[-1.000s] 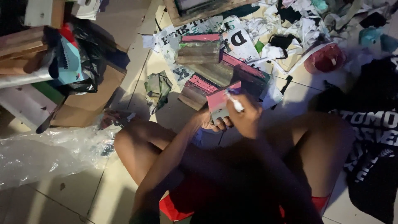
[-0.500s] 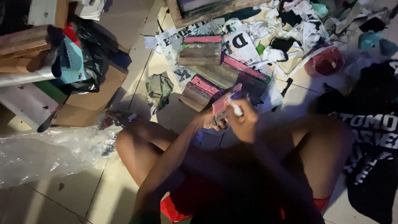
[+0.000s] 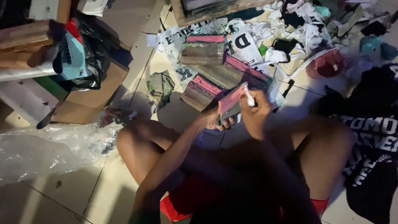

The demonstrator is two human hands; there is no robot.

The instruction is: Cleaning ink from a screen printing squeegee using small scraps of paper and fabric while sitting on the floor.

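Note:
I sit on a tiled floor with my knees drawn up. My left hand [image 3: 213, 119] grips a small block with a pink top face [image 3: 229, 103], tilted toward me. My right hand [image 3: 256, 115] holds a thin white stick-like tool [image 3: 249, 98] whose tip sits at the block's upper right edge. Just beyond my hands lie several similar pink-topped wooden blocks [image 3: 203, 49] stacked on printed paper.
Crumpled clear plastic [image 3: 45, 151] lies at the left beside cardboard [image 3: 89, 99] and wooden boards. Torn printed paper scraps [image 3: 290, 29] and a red round object [image 3: 326, 63] litter the far floor. Black printed cloth [image 3: 373, 137] lies at the right. A wooden frame [image 3: 207, 10] stands at the top.
My right hand with the white tool has shifted up and right along the block's edge. The block has turned to a steeper tilt in my left hand.

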